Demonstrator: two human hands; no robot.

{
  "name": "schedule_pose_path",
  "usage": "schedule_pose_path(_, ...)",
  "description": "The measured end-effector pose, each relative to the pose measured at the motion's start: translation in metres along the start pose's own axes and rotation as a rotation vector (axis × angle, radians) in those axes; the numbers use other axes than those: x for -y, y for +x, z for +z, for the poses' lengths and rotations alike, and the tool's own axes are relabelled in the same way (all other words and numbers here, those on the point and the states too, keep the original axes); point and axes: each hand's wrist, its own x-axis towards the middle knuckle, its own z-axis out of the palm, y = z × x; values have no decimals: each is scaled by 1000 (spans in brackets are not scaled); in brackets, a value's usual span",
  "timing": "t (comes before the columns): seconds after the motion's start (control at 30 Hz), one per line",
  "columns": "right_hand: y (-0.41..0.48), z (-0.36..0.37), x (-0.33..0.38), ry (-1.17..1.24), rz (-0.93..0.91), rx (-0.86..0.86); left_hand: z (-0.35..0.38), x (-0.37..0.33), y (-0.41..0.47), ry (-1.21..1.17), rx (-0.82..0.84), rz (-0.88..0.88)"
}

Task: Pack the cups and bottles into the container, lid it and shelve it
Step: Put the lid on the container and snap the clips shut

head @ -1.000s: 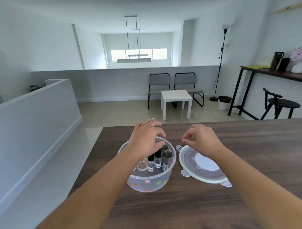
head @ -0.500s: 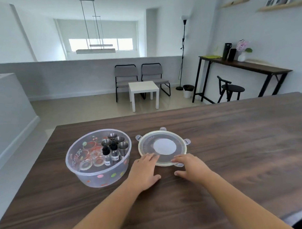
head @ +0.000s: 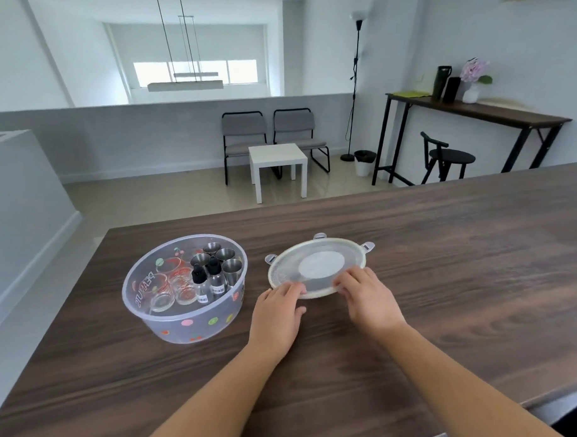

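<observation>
Both hands, left [head: 277, 311] & right [head: 366, 299], pinch near rim of round translucent lid [head: 318, 266], tilting it off dark wood bench [head: 443, 256], presumably to cap loaded clear tub [head: 179, 319].

The table [head: 441, 289] is dark wood grain with a matt finish. The tub [head: 178, 325] is clear, glossy plastic with coloured dots. In it stand shiny metal cups [head: 232, 270], printed glass cups [head: 180, 285] and clear bottles [head: 217, 278] with black caps. The lid [head: 318, 266] looks translucent, frosted, pale-rimmed.
</observation>
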Motion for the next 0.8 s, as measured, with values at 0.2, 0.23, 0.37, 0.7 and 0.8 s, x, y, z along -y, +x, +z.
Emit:
schedule_pose_path(0.2, 24, -42, 20, 121, 29, -335, -44, -25, 29, -36, -232, -1)
schedule_pose_path(0.23, 30, -49, 24, 166, 51, -357, -55, -27, 33, -65, -262, 1)
schedule_pose_path(0.37, 45, -64, 33, 194, 89, -425, -97, -25, 44, -295, -373, -46)
schedule_pose_path(0.7, 89, -35, 83, 983, 440, -21, -174, 49, 20, -1102, -316, -594)
schedule_pose_path(0.8, 104, -18, 108, 1071, 462, -26, -188, 79, 2, -1139, -367, -672)
